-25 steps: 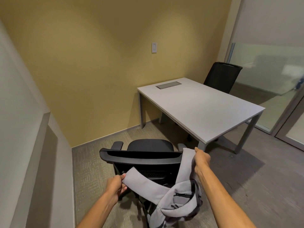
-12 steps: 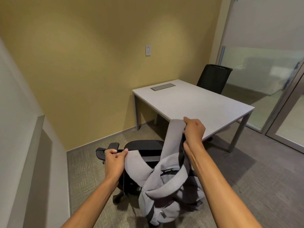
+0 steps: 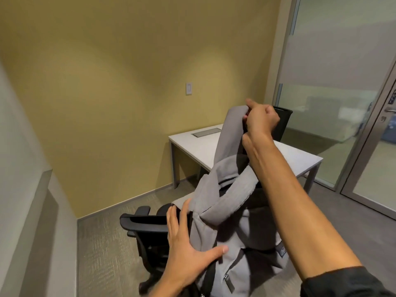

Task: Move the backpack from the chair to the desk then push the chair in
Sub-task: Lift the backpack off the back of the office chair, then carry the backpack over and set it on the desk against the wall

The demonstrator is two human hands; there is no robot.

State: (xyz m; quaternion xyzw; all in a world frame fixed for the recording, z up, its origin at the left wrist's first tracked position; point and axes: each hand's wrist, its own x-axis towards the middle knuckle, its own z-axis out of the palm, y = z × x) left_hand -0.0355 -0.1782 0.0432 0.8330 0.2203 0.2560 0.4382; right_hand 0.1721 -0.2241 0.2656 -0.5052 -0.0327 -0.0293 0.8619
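A: Item: grey backpack (image 3: 231, 211), soft woven fabric, padded straps, slumped shape. Held in the air above the black chair (image 3: 147, 230), short of the desk (image 3: 197, 146).

B: Grip?

A: Right hand (image 3: 260, 118) clenched round one strap, raised high. Left hand (image 3: 188, 243) flat against the backpack's side, fingers spread, grasping nothing.

B: Risks?

A: The limp bag could swing from that single strap and knock the chair, likely on castors. The desk beyond the chair: smooth, pale, hard-edged; a loose strap might drag.
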